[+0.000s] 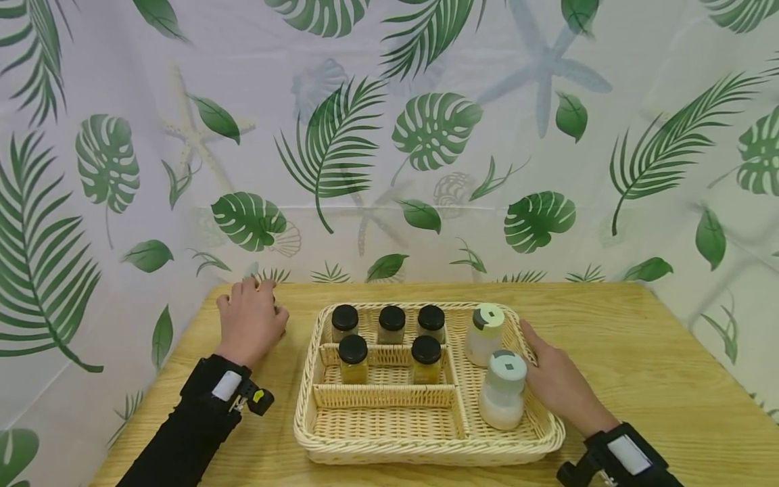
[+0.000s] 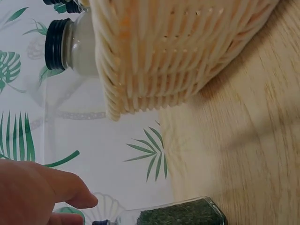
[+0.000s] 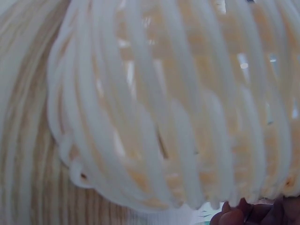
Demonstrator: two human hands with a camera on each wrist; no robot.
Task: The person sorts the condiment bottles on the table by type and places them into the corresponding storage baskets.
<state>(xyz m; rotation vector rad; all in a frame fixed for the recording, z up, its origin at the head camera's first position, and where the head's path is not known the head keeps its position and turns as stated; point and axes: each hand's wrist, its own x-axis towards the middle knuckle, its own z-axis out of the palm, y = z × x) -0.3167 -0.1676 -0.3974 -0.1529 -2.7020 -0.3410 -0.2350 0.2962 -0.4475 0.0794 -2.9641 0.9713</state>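
My left hand [image 1: 251, 321] is over the table left of the basket, its fingers bent loosely. In the left wrist view, a finger [image 2: 70, 190] is close to the dark cap of a clear jar of dried green herbs [image 2: 183, 213]; in the head view the hand mostly hides this jar. My right hand [image 1: 562, 382] grips the right rim of the divided wicker basket [image 1: 389, 448]. In the right wrist view, the basket's woven side [image 3: 178, 103] fills most of the picture, with curled fingers [image 3: 232, 218] at its lower edge.
Several black-lidded spice jars, such as one with yellow contents [image 1: 353, 362], stand in the basket's left compartments. Two pale-lidded containers [image 1: 502, 399] are in its right compartment. Beneath lies a wooden table [image 1: 657, 352]; behind hangs a leaf-patterned cloth [image 1: 377, 155].
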